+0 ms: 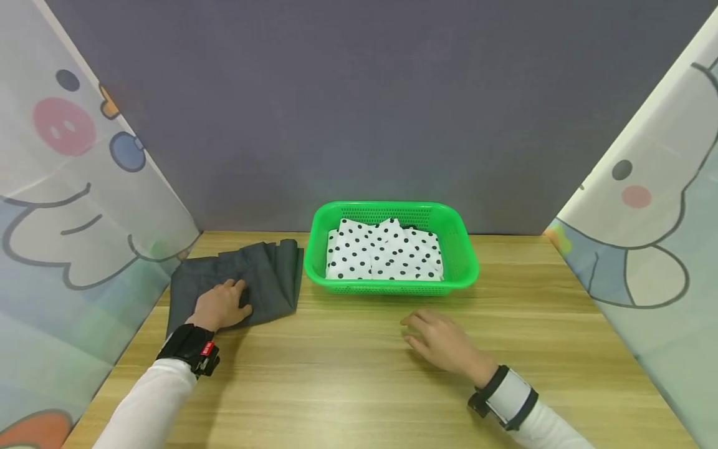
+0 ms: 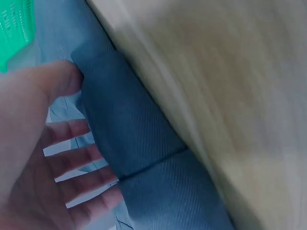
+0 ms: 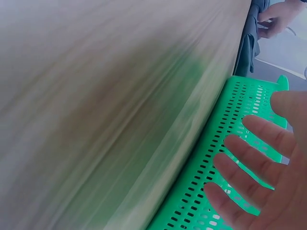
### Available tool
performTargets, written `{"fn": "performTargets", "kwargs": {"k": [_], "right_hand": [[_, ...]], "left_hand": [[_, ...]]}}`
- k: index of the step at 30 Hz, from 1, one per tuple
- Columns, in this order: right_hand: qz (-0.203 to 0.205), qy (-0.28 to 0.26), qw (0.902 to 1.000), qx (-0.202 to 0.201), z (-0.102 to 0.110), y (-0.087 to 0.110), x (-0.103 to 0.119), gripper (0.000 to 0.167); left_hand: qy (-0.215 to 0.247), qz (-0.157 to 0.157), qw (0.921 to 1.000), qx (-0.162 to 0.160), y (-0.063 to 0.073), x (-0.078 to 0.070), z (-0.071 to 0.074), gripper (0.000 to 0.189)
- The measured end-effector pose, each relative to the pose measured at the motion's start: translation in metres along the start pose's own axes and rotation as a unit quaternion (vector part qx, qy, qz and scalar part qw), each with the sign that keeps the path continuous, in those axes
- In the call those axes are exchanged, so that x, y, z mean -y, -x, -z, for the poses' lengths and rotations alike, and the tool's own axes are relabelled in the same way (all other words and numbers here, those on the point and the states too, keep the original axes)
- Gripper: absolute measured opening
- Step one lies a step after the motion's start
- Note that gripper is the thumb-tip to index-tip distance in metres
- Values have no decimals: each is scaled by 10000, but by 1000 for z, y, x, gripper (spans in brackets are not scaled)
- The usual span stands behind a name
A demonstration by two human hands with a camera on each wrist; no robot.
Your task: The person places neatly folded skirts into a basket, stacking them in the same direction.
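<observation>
A dark grey folded cloth (image 1: 268,274) lies at the left of the table, creased along its top. My left hand (image 1: 220,305) rests on its near part, and in the left wrist view the thumb and fairly straight fingertips touch the fabric (image 2: 129,115). To the right of the cloth stands a green perforated basket (image 1: 387,287) with white cloth (image 1: 384,252) in it, patterned with black dots. My right hand (image 1: 445,344) hovers just in front of the basket, holding nothing. Its fingers are spread and relaxed in the right wrist view.
The wooden tabletop (image 1: 336,386) extends in front of the basket and to its right. A grey panel (image 1: 359,112) rises behind, and printed cartoon panels (image 1: 62,206) flank the table on both sides. Both wrists wear black straps (image 1: 187,342) with small devices.
</observation>
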State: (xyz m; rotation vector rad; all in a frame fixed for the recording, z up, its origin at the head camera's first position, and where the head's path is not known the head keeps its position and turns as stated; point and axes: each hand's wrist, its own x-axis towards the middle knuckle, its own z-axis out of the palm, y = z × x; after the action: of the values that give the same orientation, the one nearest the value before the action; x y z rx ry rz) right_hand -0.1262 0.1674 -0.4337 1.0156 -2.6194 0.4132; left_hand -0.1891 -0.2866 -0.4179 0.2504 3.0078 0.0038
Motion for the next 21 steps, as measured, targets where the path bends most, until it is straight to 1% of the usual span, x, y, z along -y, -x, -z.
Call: {"fn": "performTargets", "kwargs": {"k": [3, 7, 14, 21], "right_hand": [[-38, -29, 10000, 22, -1, -2, 2, 29], [-59, -36, 10000, 58, -3, -7, 6, 29], [161, -77, 9997, 169, -7, -15, 14, 28], [312, -84, 9991, 275, -13, -23, 23, 28]], "left_hand": [[19, -75, 9999, -119, 6, -3, -1, 67], [46, -150, 9997, -195, 14, -8, -1, 69], [-78, -296, 9992, -244, 28, -18, -2, 62], [-241, -405, 9982, -360, 41, -27, -5, 61]]}}
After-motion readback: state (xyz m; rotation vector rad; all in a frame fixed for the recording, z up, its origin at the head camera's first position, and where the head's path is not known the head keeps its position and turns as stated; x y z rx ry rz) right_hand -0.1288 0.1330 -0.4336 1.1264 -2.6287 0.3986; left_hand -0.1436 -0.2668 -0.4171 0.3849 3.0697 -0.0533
